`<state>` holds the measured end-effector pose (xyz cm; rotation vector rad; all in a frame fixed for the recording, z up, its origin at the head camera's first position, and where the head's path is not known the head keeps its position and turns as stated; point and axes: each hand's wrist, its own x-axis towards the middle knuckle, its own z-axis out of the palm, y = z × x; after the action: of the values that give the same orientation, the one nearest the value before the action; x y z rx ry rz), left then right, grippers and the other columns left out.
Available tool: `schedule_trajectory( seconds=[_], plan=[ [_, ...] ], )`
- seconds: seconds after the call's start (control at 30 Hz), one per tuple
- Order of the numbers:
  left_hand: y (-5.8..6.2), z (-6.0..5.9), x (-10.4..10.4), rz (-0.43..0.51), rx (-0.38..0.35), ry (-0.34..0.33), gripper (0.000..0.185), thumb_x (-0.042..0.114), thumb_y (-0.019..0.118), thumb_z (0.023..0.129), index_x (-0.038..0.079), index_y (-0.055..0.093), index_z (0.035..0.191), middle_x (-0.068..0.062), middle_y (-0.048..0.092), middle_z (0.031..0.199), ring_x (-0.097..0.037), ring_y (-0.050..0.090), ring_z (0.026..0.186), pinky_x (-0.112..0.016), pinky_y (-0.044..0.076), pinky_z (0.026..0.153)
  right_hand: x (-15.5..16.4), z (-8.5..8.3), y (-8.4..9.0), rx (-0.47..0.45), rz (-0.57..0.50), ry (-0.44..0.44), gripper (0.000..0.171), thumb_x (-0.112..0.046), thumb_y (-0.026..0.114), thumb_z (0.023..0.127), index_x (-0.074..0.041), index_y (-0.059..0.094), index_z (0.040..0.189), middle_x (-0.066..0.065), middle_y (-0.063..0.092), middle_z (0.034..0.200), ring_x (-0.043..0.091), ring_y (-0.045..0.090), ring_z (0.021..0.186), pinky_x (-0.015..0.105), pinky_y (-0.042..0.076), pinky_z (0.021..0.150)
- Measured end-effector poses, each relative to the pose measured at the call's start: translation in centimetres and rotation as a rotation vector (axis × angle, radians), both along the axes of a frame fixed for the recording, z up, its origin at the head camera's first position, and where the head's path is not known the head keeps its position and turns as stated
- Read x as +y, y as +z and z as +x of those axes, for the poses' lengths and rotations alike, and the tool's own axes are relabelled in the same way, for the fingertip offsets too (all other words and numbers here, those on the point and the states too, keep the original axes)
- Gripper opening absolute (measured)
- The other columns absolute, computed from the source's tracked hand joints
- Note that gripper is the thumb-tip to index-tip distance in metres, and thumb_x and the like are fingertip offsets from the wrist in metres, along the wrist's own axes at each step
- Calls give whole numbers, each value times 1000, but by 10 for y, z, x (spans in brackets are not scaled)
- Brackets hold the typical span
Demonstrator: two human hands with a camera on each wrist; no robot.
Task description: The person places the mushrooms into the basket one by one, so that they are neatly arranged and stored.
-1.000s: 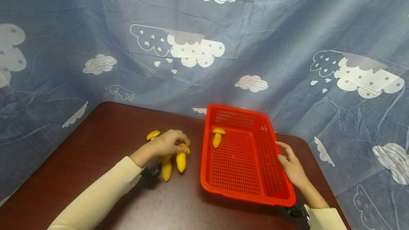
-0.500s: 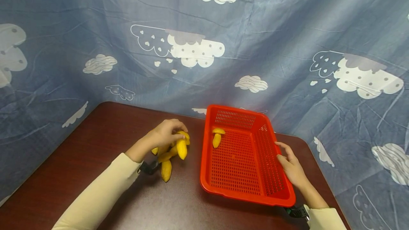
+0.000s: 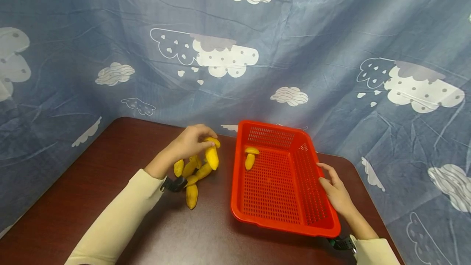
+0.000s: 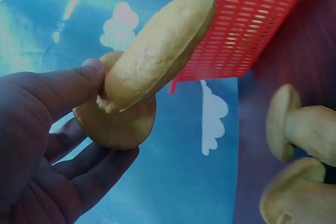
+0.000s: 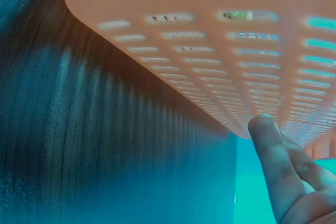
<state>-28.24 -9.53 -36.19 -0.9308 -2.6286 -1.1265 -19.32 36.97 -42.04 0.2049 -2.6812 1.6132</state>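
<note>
The left hand (image 3: 189, 141) has raised a yellow mushroom (image 3: 212, 158) higher, above the other mushrooms (image 3: 191, 196); its grip pinches it, left of the red basket (image 3: 279, 227). The right hand (image 3: 337, 193), fingers extended, touches the basket.

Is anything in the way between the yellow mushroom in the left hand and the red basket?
Only the left rim of the red basket itself; no other object shows between. The left hand holds the yellow mushroom outside that rim, and the loose mushrooms lie outside that gap.
</note>
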Motion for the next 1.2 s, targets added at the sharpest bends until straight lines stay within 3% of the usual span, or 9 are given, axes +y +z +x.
schedule_trajectory(
  seconds=[0.6, 0.93, 1.2],
  plan=[
    [25, -8, 24, 94, -3, -18, 19, 15, 72, 86, 8, 71, 104, -5, 69, 104, -18, 65, 96, -34, 54, 89, -1, -1, 0, 11, -3, 3, 44, -14, 35, 104, -6, 23, 146, -1, 65, 91, 16, 68, 70, 38, 56, 57],
    [36, -15, 41, 87, 21, -66, 17, 14, 71, 87, 7, 71, 103, -4, 69, 104, -17, 64, 101, -30, 54, 89, -1, 0, -1, -5, -19, -1, 45, -12, 35, 104, -7, 22, 146, 8, 66, 90, 18, 68, 68, 39, 56, 57],
    [40, -21, 55, 78, 15, -91, 19, 19, 72, 87, 8, 72, 103, -1, 70, 102, -16, 62, 100, -29, 52, 89, 1, 0, -2, -2, -28, 1, 45, -13, 35, 104, -8, 22, 146, 5, 67, 88, 19, 68, 68, 39, 57, 56]
  ],
)
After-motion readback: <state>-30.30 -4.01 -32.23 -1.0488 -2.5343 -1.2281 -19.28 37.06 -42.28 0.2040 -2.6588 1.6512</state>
